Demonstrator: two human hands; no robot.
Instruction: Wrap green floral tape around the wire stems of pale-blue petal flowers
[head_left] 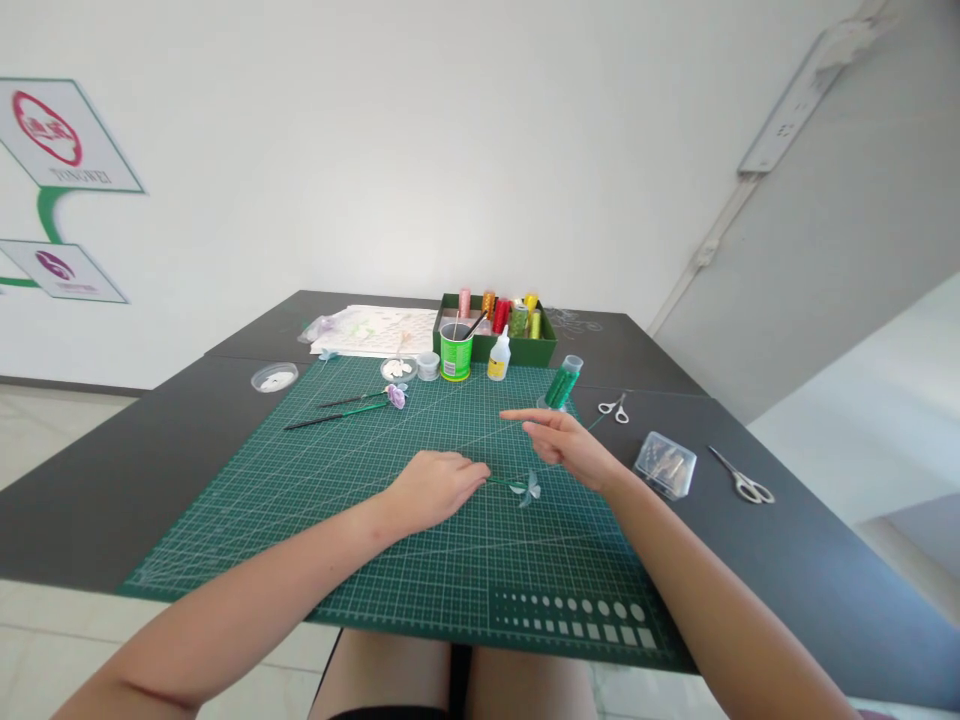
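My left hand rests low over the green cutting mat, its fingers closed on a thin green flower stem. A pale blue flower sits at the stem's right end, close to the mat. My right hand hovers above and to the right of the flower. Its index finger points left, while the other fingers curl toward the palm; what they hold, if anything, is hidden. Just behind this hand stands a spool of green thread, slightly tilted.
Farther back are a green tin, a glue bottle and a box of thread spools. A purple flower lies left. On the right are small scissors, a clear case and larger scissors.
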